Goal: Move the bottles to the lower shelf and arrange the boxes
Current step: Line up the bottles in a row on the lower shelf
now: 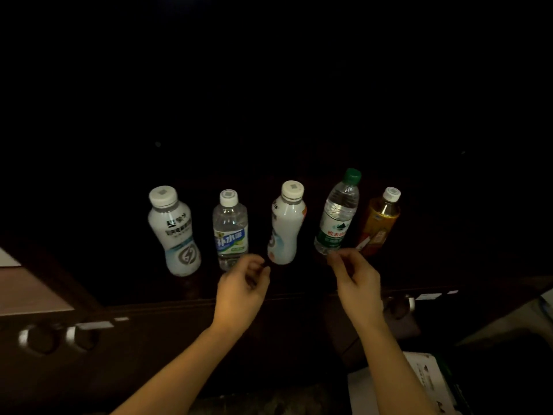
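Note:
Several bottles stand in a row on a dark shelf [299, 283]: a white bottle with a grey bolt logo [175, 230], a small clear bottle with a blue label [230, 230], a white curved bottle [285, 224], a clear water bottle with a green cap [338, 214], and an amber tea bottle [380, 223]. My left hand [241, 290] hovers just in front of the small clear bottle and the curved one, fingers loosely curled, holding nothing. Just below the green-capped bottle's base is my right hand [357, 283], fingers curled and empty.
The room is very dark. The shelf's front edge carries small white labels [94, 325]. Round metal fittings [45, 336] sit on the dark front at lower left. A white box [419, 381] lies at bottom right. A pale surface [27, 289] shows at far left.

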